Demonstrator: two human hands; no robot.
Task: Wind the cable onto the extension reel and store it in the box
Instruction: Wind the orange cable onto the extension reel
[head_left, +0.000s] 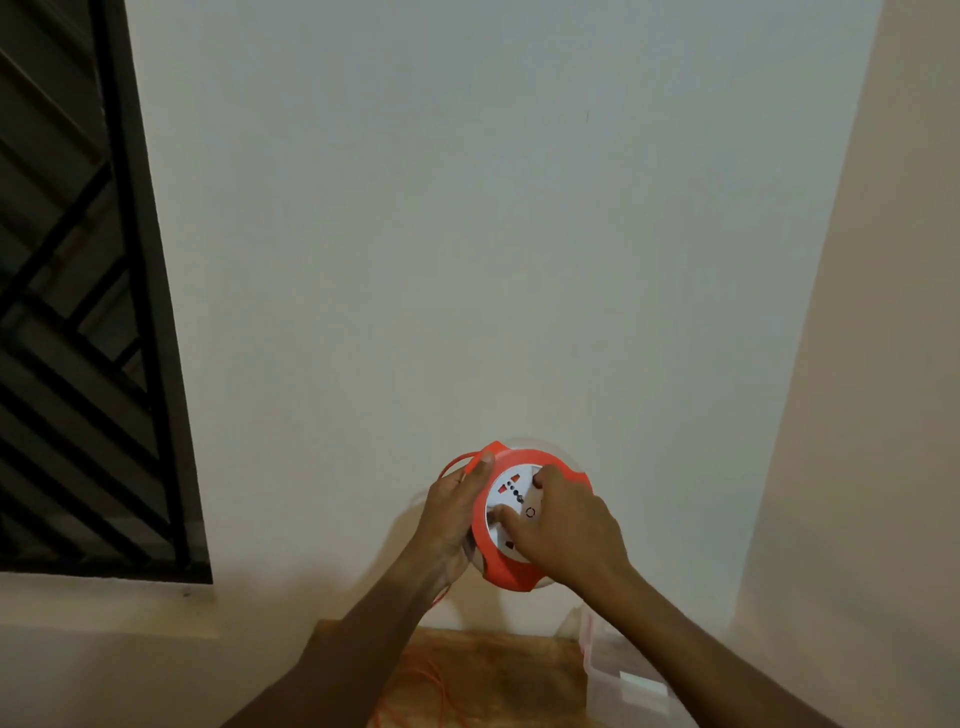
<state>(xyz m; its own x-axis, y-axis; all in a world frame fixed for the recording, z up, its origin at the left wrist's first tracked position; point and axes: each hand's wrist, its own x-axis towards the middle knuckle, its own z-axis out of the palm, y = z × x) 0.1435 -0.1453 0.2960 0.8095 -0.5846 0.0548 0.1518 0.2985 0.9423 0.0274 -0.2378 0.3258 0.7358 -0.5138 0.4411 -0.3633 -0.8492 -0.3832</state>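
Observation:
A round extension reel (501, 564) with an orange rim and a white socket face is held up in front of the wall. My left hand (451, 514) grips its left edge, thumb on the orange rim. My right hand (569, 525) lies on the white face, fingers curled onto the centre disc. A thin orange cable (434, 686) hangs from the reel past my left wrist and lies in loose loops on the wooden table (509, 670) below. A clear plastic box (618, 680) stands on the table at the right.
A pale wall fills most of the view, with a corner at the right. A dark window with black bars (78, 312) sits at the left above a ledge.

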